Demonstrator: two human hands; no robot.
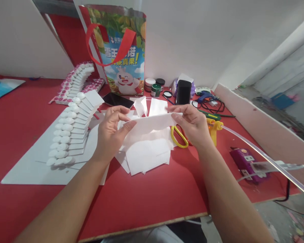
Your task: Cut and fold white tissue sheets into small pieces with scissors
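A strip of white paper (pixel 153 123) is stretched between my two hands above the red table. My left hand (pixel 114 125) pinches its left end, thumb in front and fingers behind. At the right end, my right hand (pixel 191 123) grips it between thumb and fingers. Under the strip lie several loose white sheets (pixel 148 156). Yellow-handled scissors (pixel 179 138) rest beside my right hand, their blades hidden. To the left, a curved row of white pieces with round ends (pixel 68 131) stands on a white board (pixel 30 168).
Behind are a printed bag (pixel 124 50), paint jars (pixel 155 90), a dark phone (pixel 118 100) and a black device (pixel 183 92). On the right are a yellow glue gun (pixel 213 130) with a long clear stick, a purple packet (pixel 248 165) and cables. The table's front edge (pixel 147 227) is near me.
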